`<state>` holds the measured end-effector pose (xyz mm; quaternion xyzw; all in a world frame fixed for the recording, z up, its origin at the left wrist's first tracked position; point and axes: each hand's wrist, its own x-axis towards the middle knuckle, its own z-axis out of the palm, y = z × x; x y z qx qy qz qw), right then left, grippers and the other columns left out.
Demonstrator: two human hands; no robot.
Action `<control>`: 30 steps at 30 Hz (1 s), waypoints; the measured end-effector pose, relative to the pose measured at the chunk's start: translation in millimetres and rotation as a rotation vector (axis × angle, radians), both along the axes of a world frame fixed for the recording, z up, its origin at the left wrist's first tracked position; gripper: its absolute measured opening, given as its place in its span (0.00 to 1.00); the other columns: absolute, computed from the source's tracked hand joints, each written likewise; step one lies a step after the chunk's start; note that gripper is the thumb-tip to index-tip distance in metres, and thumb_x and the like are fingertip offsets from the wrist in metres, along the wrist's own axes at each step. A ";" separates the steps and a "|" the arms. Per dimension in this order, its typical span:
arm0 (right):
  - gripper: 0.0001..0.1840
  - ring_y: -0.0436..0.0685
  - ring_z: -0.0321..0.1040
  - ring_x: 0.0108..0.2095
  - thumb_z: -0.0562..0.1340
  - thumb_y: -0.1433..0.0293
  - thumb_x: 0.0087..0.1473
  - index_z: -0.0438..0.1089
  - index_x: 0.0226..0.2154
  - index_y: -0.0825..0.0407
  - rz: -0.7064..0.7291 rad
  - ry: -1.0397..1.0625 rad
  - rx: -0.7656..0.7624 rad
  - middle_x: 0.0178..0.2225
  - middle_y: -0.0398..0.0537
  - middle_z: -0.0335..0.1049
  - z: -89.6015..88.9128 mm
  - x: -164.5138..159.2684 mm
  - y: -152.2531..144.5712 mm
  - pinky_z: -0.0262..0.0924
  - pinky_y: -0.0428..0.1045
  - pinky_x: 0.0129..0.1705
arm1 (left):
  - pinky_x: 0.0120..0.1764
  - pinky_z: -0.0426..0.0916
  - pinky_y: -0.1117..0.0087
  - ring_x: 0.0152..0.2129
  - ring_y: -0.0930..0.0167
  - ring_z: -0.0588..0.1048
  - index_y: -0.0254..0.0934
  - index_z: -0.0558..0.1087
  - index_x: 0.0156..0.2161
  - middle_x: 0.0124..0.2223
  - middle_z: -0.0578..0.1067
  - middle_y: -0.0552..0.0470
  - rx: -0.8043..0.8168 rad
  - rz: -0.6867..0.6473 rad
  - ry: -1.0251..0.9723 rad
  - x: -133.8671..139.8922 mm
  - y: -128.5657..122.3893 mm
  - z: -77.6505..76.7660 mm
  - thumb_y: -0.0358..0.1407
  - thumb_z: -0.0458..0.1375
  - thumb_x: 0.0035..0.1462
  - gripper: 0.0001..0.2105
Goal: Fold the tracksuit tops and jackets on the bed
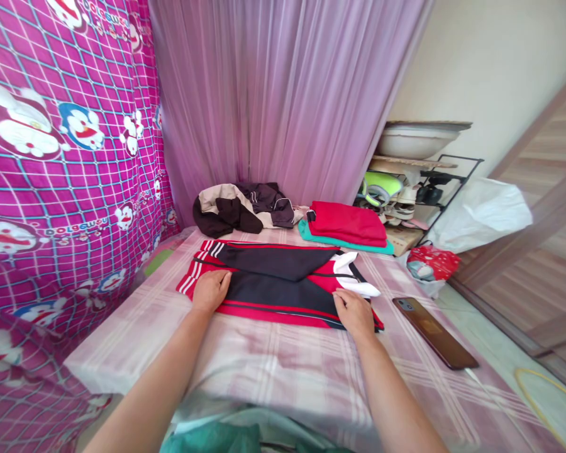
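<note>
1. A brown phone (434, 333) lies to your right.
2. Your right hand (355, 313) touches the jacket (278, 292) near its white collar (345, 263), your left hand (210, 290) its striped edge (193, 274); whether the curled fingers (224, 281) grip cloth, I cannot tell.
3. The jacket lies flat on the checked surface (141, 340).
4. Beyond sit folded red and teal clothes (349, 225).

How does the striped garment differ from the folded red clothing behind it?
The striped garment is navy, red and white; the folded red clothing is mostly plain red.
The striped garment spreads wider; the folded red clothing forms a more compact block.
The left hand and right hand touch the striped garment; neither touches the folded red clothing.
Both show red fabric.
</note>
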<state>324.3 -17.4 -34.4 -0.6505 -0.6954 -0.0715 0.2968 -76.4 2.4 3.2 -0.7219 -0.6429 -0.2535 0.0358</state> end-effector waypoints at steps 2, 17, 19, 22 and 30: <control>0.18 0.58 0.73 0.46 0.53 0.66 0.59 0.79 0.37 0.46 0.000 -0.003 -0.009 0.43 0.47 0.79 -0.3 -0.2 -0.2 0.62 0.53 0.53 | 0.50 0.68 0.64 0.44 0.64 0.77 0.39 0.79 0.44 0.46 0.81 0.47 -0.005 0.001 0.008 0.4 -0.7 1.2 0.45 0.40 0.65 0.24; 0.18 0.58 0.73 0.46 0.53 0.67 0.57 0.79 0.36 0.47 0.003 0.039 -0.004 0.43 0.48 0.79 -3.3 -0.7 -1.1 0.64 0.53 0.53 | 0.49 0.68 0.64 0.43 0.64 0.77 0.40 0.79 0.42 0.44 0.81 0.47 -0.004 -0.009 -0.008 0.5 -4.0 4.1 0.44 0.41 0.66 0.24; 0.18 0.59 0.73 0.46 0.53 0.66 0.57 0.79 0.36 0.48 0.005 0.041 -0.005 0.43 0.48 0.79 -3.5 -0.2 -1.1 0.64 0.53 0.53 | 0.49 0.68 0.64 0.43 0.64 0.77 0.40 0.79 0.42 0.44 0.81 0.47 0.001 -0.011 -0.026 -0.1 -3.6 2.8 0.44 0.41 0.66 0.23; 0.18 0.59 0.73 0.46 0.53 0.66 0.57 0.79 0.36 0.47 0.006 0.045 -0.003 0.43 0.48 0.79 -3.9 0.6 -0.8 0.64 0.54 0.52 | 0.49 0.68 0.63 0.42 0.64 0.77 0.40 0.79 0.41 0.43 0.81 0.47 0.006 -0.014 -0.044 -1.0 -3.1 1.3 0.44 0.41 0.66 0.24; 0.18 0.60 0.73 0.47 0.53 0.66 0.57 0.79 0.35 0.47 0.006 0.041 -0.008 0.43 0.48 0.79 -5.8 1.0 -0.2 0.64 0.54 0.53 | 0.47 0.68 0.63 0.40 0.64 0.77 0.40 0.79 0.40 0.42 0.81 0.47 -0.004 -0.018 -0.023 -1.8 -3.3 1.0 0.44 0.42 0.66 0.23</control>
